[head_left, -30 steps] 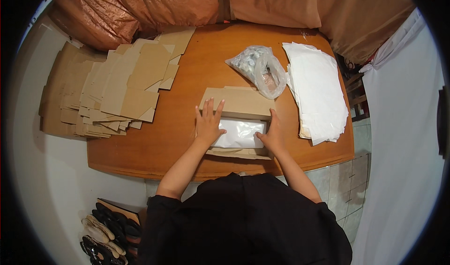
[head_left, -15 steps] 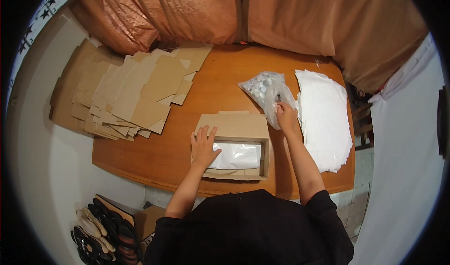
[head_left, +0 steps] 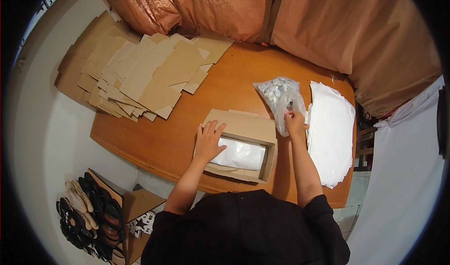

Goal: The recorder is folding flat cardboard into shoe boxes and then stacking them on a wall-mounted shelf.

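An open cardboard box (head_left: 270, 164) lies in front of me, its lid flap folded back on the far side. Inside it is a white sheet or wrapped packet (head_left: 243, 153) with a glossy surface. My left hand (head_left: 209, 142) rests over the box's left end, fingers spread on the lid flap and thumb over the white sheet. At the mouth of a clear plastic bag (head_left: 274, 89) full of small silvery pieces, my right hand (head_left: 295, 122) has its fingertips pinched together. What they pinch is too small to make out.
Flat cardboard box blanks (head_left: 145, 73) are heaped at the far left of the wooden table (head_left: 140, 141). White paper sheets (head_left: 330, 134) are stacked to the right. Orange curtains (head_left: 318, 26) hang behind, and shoes (head_left: 89, 213) sit low at the left.
The view has turned a little, shifting the scene. My right fingers are still pinched at the bag's mouth, with the wrist slightly turned; my left hand stays on the box.
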The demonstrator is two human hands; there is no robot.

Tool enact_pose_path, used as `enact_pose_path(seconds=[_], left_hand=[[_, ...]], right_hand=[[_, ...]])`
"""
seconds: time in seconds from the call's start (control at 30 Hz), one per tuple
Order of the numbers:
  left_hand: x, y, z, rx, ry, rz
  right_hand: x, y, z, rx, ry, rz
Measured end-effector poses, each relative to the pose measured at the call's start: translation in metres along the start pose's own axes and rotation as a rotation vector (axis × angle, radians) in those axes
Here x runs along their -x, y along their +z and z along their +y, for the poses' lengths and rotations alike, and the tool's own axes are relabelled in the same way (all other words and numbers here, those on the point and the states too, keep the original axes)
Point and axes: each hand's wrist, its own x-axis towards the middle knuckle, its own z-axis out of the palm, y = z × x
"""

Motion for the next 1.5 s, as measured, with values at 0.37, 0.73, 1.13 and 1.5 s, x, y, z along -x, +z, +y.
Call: enact_pose_path(seconds=[0.37, 0.73, 1.13, 1.5], left_hand=[[0.002, 0.001, 0.0, 0.017, 0.034, 0.013], [0.001, 0.004, -0.004, 0.006, 0.055, 0.044], [0.036, -0.043, -0.028, 0.148, -0.083, 0.231], [0.112, -0.025, 0.001, 0.276, 0.193, 0.369]], right_hand=[[0.0, -0.022, 0.026, -0.276, 0.073, 0.059], [0.132, -0.053, -0.066, -0.928, -0.201, -0.461], [0.146, -0.038, -0.059, -0.325, -0.173, 0.03], [0.104, -0.019, -0.02, -1.109, 0.341, -0.206]])
